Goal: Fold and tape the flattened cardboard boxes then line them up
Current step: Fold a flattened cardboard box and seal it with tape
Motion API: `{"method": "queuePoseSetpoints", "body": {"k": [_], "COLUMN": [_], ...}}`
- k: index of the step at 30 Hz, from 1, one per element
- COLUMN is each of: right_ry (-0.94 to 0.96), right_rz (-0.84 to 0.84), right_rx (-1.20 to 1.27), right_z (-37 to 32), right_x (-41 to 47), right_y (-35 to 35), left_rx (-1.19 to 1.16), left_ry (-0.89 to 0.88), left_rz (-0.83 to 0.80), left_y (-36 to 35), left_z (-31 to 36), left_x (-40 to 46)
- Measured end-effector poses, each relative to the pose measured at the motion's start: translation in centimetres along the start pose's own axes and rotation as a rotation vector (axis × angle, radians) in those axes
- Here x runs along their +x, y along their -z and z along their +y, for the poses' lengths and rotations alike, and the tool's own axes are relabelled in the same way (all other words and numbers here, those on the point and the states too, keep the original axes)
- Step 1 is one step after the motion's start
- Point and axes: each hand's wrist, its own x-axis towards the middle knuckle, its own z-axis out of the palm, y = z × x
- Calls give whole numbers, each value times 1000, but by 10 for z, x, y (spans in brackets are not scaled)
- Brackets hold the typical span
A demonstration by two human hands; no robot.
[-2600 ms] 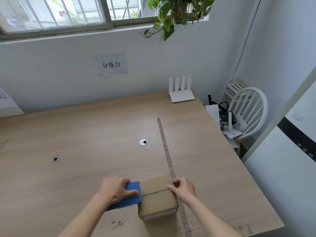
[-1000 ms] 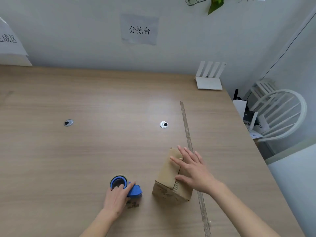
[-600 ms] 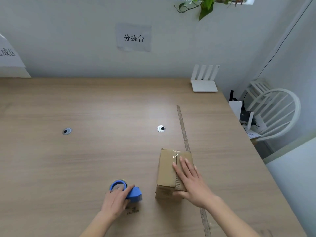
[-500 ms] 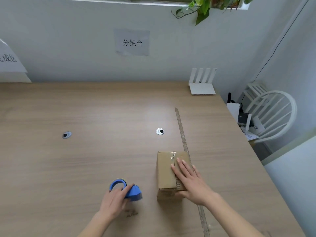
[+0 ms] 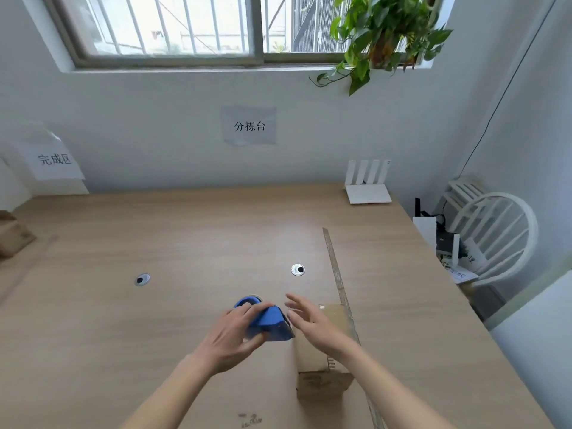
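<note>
A folded brown cardboard box [image 5: 322, 363] stands on the wooden table [image 5: 185, 243], near its front edge, beside a long strip line. My left hand [image 5: 232, 332] grips a blue tape dispenser [image 5: 269, 320] and holds it just left of the box's far end. Above the box hovers my right hand [image 5: 312, 323], fingers spread and straight, close to the dispenser's nose and holding nothing. It hides part of the box's top.
A thin strip [image 5: 339, 280] runs front to back on the table's right part. Two round grommets [image 5: 297, 269] [image 5: 142, 279] sit mid-table. A white router [image 5: 366, 187] stands at the back right, brown boxes [image 5: 12, 236] at the far left, a white chair [image 5: 495, 236] beyond the right edge.
My left hand has lifted the tape dispenser and brought it right, next to the box. My right hand has come off the box top and now hovers with spread fingers. The view has tilted up.
</note>
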Motion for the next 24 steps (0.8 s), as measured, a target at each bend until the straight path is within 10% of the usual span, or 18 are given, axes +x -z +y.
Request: {"method": "queuePoseSetpoints", "body": {"k": [6,24], "right_ry": [129,-49], "right_rz": [272,214], "right_rx": [-63,161], "right_z": [-26,0], "right_x": [3,-9], "right_y": [6,26], "left_rx": [-3,-13], "left_ry": [22,-4], "left_rz": [42,-2], "left_y": [23,0], "left_z": [5,29], "left_x": [1,23]}}
